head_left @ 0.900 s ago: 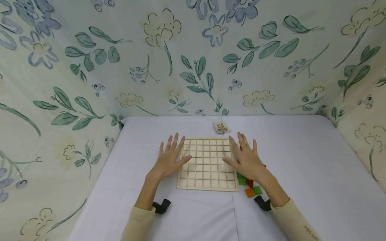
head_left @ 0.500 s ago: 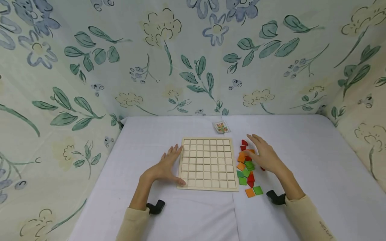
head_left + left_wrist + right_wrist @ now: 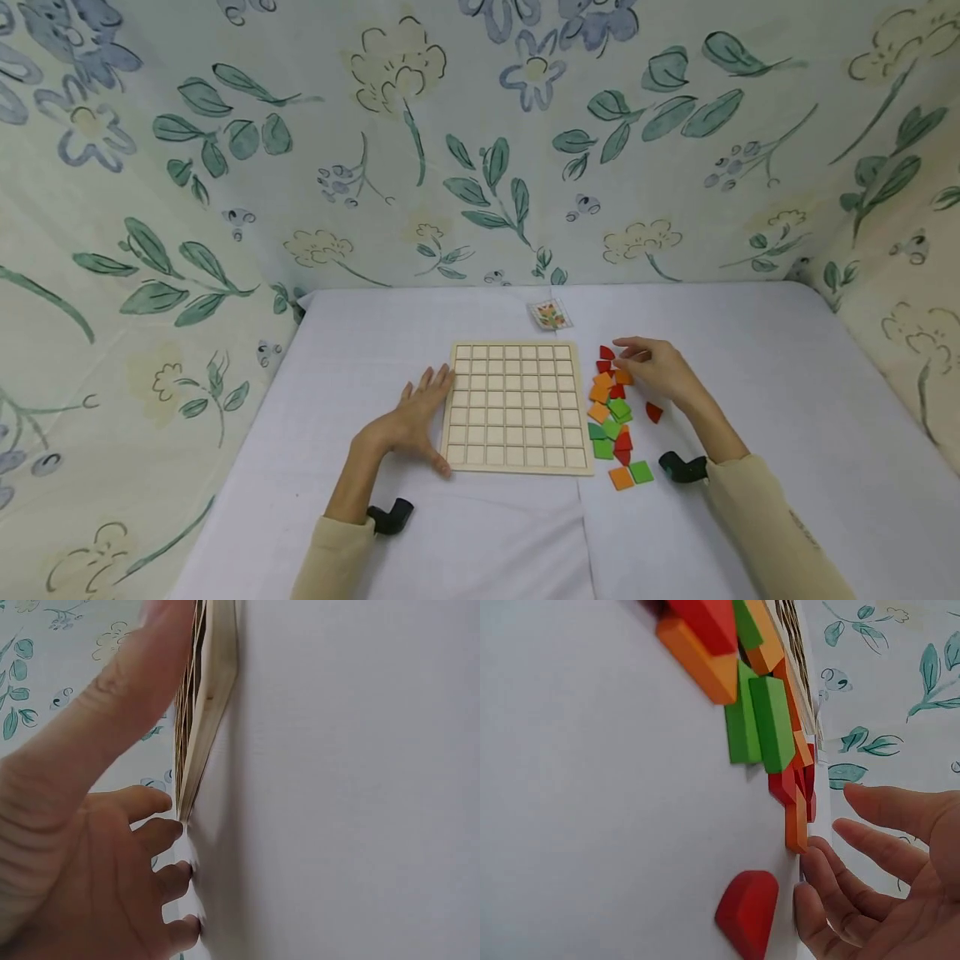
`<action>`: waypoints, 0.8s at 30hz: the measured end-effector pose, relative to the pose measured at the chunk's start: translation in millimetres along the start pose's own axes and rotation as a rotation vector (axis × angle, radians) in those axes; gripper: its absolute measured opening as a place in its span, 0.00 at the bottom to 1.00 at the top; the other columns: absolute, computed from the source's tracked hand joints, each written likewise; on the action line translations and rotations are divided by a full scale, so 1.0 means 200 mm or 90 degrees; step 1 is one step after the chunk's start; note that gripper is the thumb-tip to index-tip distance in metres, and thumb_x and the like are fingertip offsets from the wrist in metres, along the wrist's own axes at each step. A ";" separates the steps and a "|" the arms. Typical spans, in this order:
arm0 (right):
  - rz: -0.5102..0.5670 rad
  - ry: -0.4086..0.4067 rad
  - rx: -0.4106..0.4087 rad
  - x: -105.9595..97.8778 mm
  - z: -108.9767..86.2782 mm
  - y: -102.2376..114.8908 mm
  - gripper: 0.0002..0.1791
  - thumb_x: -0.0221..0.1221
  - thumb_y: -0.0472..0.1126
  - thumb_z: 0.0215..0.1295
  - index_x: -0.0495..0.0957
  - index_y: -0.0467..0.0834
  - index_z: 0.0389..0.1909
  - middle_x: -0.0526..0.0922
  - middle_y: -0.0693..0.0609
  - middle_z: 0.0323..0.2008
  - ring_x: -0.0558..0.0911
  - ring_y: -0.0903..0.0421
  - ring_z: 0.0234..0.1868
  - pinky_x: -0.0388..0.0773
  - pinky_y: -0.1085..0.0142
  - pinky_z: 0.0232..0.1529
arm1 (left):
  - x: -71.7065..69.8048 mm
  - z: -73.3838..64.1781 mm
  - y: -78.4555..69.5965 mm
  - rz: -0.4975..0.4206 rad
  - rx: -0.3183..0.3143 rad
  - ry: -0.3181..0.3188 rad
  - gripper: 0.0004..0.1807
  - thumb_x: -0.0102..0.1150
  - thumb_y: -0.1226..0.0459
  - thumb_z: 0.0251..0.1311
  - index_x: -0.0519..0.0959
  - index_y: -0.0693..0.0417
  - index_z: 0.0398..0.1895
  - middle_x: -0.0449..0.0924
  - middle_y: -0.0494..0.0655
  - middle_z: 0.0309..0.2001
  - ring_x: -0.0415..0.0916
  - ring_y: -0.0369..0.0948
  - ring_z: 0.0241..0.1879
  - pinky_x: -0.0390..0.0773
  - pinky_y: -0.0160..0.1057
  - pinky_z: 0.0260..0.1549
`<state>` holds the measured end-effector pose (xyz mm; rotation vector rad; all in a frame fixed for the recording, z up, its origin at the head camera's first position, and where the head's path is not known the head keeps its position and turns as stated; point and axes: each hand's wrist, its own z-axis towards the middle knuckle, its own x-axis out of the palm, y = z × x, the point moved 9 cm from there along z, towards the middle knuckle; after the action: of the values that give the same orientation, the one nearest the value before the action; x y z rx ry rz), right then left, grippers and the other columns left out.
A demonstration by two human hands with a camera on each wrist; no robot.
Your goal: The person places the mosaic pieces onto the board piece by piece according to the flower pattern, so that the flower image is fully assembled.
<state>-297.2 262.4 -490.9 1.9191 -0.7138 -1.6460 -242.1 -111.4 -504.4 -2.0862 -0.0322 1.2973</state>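
Observation:
A pale wooden grid board (image 3: 516,408) lies flat on the white cloth, its square cells bare. My left hand (image 3: 408,427) is at the board's left edge, fingers spread and thumb near the front corner; in the left wrist view some fingertips rest on the cloth. Right of the board lies a loose pile of red, orange and green wooden pieces, among them green blocks (image 3: 774,720). My right hand (image 3: 663,371) is over the far end of this pile, fingers slightly bent, close to an orange block (image 3: 796,821). Nothing shows between its fingers in the right wrist view.
A red rounded wedge (image 3: 654,412) lies apart, right of the pile. An orange square (image 3: 621,478) and a green square (image 3: 641,472) lie at the pile's near end. Behind the board is a small patterned packet (image 3: 551,314). Floral fabric (image 3: 480,208) encloses the table.
Both hands have moved outward from above the board. The left has settled at its left edge; the right has gone over the coloured pieces, its fingers drawing closer together. The board stays put.

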 end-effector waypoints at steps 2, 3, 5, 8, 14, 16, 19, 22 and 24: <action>0.014 0.013 0.007 0.01 0.03 0.00 0.27 0.61 0.44 0.75 0.73 0.40 0.71 0.80 0.34 0.56 0.78 0.42 0.51 0.82 0.61 0.49 | 0.00 0.00 0.00 0.000 0.000 0.001 0.87 0.91 0.49 0.23 0.37 0.60 0.84 0.29 0.56 0.85 0.23 0.58 0.84 0.29 0.65 0.81; 0.018 0.019 0.010 0.01 0.04 0.00 0.27 0.60 0.44 0.75 0.73 0.40 0.71 0.80 0.34 0.56 0.78 0.42 0.51 0.81 0.63 0.48 | 0.00 -0.01 -0.01 0.004 -0.003 0.002 0.88 0.91 0.49 0.22 0.37 0.59 0.84 0.29 0.55 0.85 0.23 0.58 0.84 0.29 0.65 0.81; 0.021 0.026 0.013 0.02 0.06 0.00 0.26 0.60 0.43 0.75 0.74 0.39 0.70 0.80 0.34 0.56 0.77 0.43 0.51 0.79 0.65 0.47 | 0.01 -0.01 -0.01 0.012 -0.006 0.004 0.88 0.91 0.50 0.22 0.37 0.59 0.84 0.28 0.54 0.85 0.23 0.57 0.84 0.29 0.64 0.81; 0.022 0.030 0.018 0.03 0.09 0.00 0.24 0.60 0.42 0.75 0.76 0.40 0.69 0.80 0.34 0.55 0.76 0.43 0.50 0.77 0.68 0.44 | 0.01 -0.01 -0.02 0.020 -0.007 0.000 0.88 0.91 0.50 0.21 0.37 0.59 0.84 0.29 0.54 0.85 0.23 0.57 0.84 0.29 0.64 0.81; 0.032 0.019 0.014 0.04 0.13 -0.01 0.22 0.63 0.40 0.73 0.80 0.40 0.64 0.81 0.37 0.47 0.75 0.46 0.45 0.74 0.69 0.40 | 0.01 -0.01 -0.02 0.022 -0.012 0.000 0.88 0.91 0.51 0.21 0.37 0.59 0.84 0.29 0.54 0.85 0.23 0.57 0.84 0.29 0.64 0.81; 0.037 0.017 0.015 0.04 0.14 -0.02 0.20 0.63 0.40 0.73 0.81 0.40 0.63 0.81 0.38 0.46 0.74 0.47 0.44 0.74 0.67 0.41 | 0.01 -0.01 -0.01 0.025 -0.016 0.003 0.88 0.91 0.50 0.22 0.37 0.58 0.84 0.28 0.53 0.85 0.23 0.56 0.84 0.29 0.63 0.82; 0.035 0.019 0.018 0.04 0.16 -0.04 0.20 0.63 0.41 0.73 0.82 0.40 0.62 0.81 0.39 0.46 0.74 0.47 0.45 0.72 0.65 0.42 | 0.01 -0.01 -0.01 0.029 -0.021 0.005 0.88 0.91 0.50 0.22 0.37 0.58 0.84 0.27 0.53 0.85 0.22 0.56 0.84 0.29 0.63 0.82; 0.028 0.024 0.018 0.04 0.17 -0.05 0.20 0.63 0.42 0.73 0.82 0.41 0.63 0.79 0.41 0.43 0.72 0.47 0.45 0.70 0.64 0.42 | 0.02 -0.01 0.00 0.030 -0.024 0.005 0.88 0.90 0.50 0.22 0.37 0.58 0.84 0.28 0.53 0.85 0.23 0.56 0.84 0.29 0.63 0.82; 0.024 0.028 0.019 0.04 0.17 -0.05 0.21 0.63 0.43 0.73 0.82 0.42 0.63 0.75 0.44 0.38 0.71 0.48 0.44 0.67 0.63 0.41 | 0.01 0.00 0.00 0.029 -0.026 0.005 0.88 0.90 0.50 0.22 0.37 0.58 0.84 0.28 0.53 0.85 0.23 0.55 0.84 0.29 0.62 0.82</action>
<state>-329.3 263.4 -508.6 1.9436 -0.7570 -1.5745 -239.8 -110.8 -506.4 -2.1380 -0.0074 1.3253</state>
